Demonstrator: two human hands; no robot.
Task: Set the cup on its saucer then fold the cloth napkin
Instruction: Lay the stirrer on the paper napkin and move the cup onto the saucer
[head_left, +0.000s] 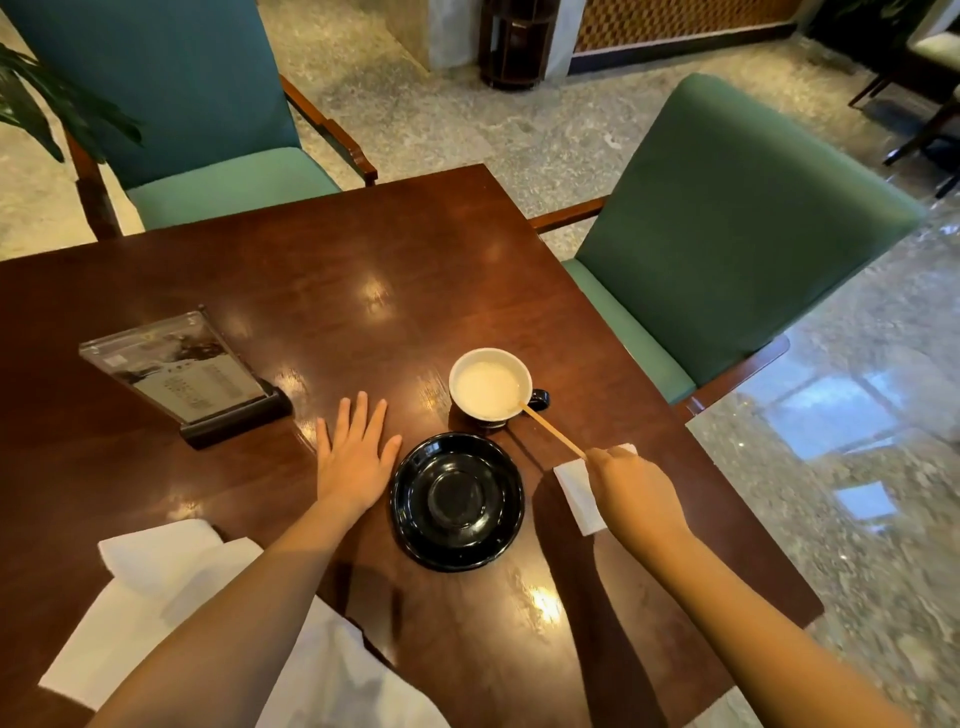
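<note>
While our left hand (358, 457) lies flat beside the black saucer (457, 551), our right hand (631, 493) pinches a wooden stirrer (553, 430) dipped in the cup (491, 383) just beyond it. Our cloth napkin (171, 587) lies near left.

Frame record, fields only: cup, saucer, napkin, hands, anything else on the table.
cup: white cup with black handle, milky liquid inside, on dark wooden table beyond saucer, not on it
saucer: glossy black round saucer, empty
left hand: flat on table, left of saucer
right hand: pinches thin wooden stir stick, tip in cup
napkin: white cloth napkin, near left, partly under left forearm
other: clear acrylic menu stand; small white paper napkin
</note>
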